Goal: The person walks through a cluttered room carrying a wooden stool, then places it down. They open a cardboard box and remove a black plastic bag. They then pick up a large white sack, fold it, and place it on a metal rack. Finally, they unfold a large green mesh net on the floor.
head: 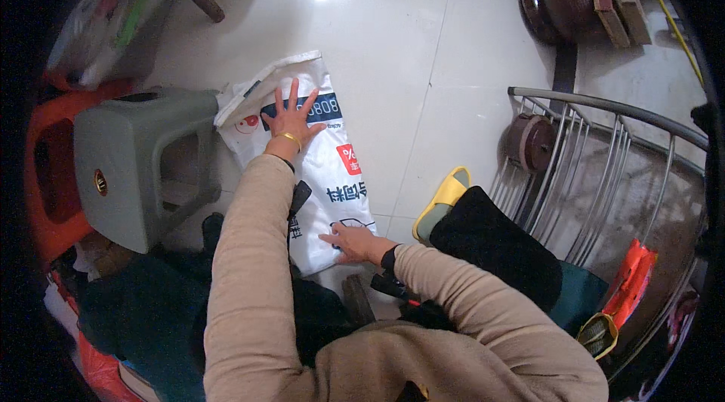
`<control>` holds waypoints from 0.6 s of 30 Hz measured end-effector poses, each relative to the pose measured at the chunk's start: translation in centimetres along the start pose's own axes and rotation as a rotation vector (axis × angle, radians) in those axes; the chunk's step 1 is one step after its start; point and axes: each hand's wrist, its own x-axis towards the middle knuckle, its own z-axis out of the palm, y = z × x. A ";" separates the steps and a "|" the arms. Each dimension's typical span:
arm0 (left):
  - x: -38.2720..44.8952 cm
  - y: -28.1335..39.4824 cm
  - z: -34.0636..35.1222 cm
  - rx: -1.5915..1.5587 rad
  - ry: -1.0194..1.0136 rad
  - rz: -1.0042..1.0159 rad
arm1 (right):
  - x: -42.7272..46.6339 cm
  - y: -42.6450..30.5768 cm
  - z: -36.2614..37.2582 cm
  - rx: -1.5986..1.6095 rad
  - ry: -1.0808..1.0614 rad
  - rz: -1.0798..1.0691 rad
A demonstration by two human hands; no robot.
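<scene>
A white woven plastic feed sack (317, 175) with printed writing, a dark blue band and a red patch lies folded flat on the tiled floor before me. My left hand (290, 118), with a gold bangle at its wrist, presses palm down near the sack's far end. Its fingers are spread wide and grip nothing. At the near right corner of the sack, my right hand (358, 243) rests on the surface with fingers apart. Part of the sack's left side is hidden under my left forearm.
To the left stand a grey plastic stool (124, 158) and a red-orange plastic stool (42, 175). A metal rack (612, 107) curves along the right, with a brown lidded pot (529, 143) behind its bars. My foot wears a yellow slipper (453, 186). A brown jar (558, 8) stands far right.
</scene>
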 end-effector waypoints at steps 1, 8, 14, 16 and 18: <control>0.2 -0.1 -0.2 0.000 -0.003 -0.005 | -0.1 0.5 0.3 -0.045 0.042 -0.043; -1.0 -1.5 -0.2 -0.087 0.158 0.123 | 3.0 3.1 3.9 0.159 -0.058 0.082; -17.2 -2.0 8.0 0.032 -0.230 0.417 | 2.5 2.9 3.6 0.178 0.008 0.019; -20.0 -3.4 10.5 0.124 -0.312 0.423 | 2.1 4.3 1.7 0.258 0.104 0.268; -21.3 -4.4 11.7 0.148 -0.386 0.428 | 1.1 6.3 0.2 0.295 0.421 0.577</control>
